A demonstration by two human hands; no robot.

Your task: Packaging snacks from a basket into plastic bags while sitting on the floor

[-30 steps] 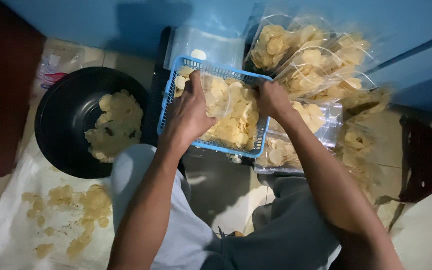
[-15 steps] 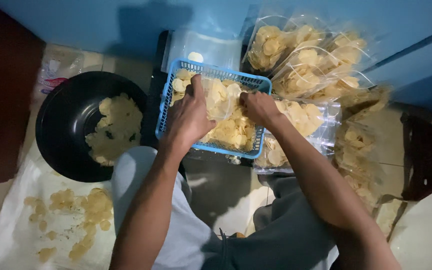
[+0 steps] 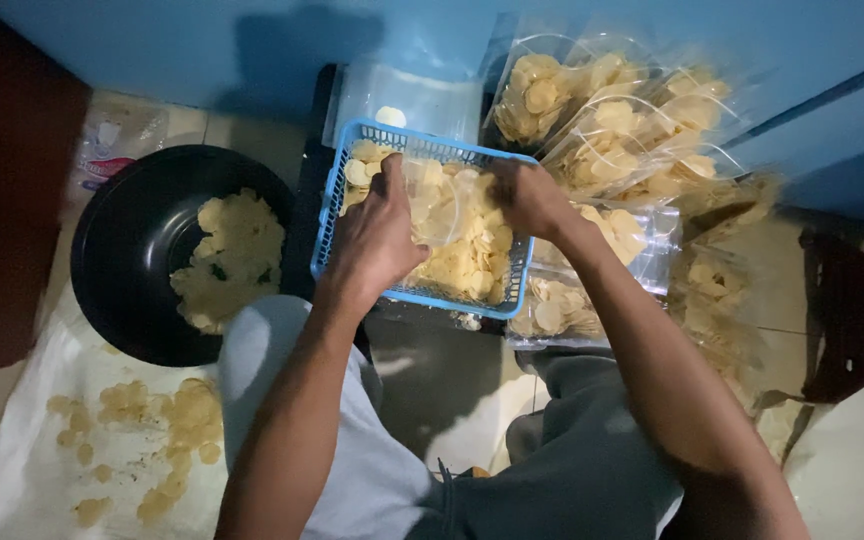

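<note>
A blue plastic basket (image 3: 422,296) full of pale yellow chips (image 3: 467,255) sits on the floor in front of my knees. Over it, my left hand (image 3: 377,235) pinches the left edge of a clear plastic bag (image 3: 437,200). My right hand (image 3: 527,195) grips the bag's right edge, so the bag is stretched between both hands above the chips. Some chips show through the bag's film.
A black bowl (image 3: 127,250) with more chips stands left of the basket. Loose chips (image 3: 152,420) lie on a white sheet at lower left. Several filled clear bags (image 3: 617,120) are piled at the right against a blue wall. A flat clear bag (image 3: 412,95) lies behind the basket.
My right hand dipped toward the basket's middle half a second ago and has moved back right and up. The left hand has stayed on the bag's edge.
</note>
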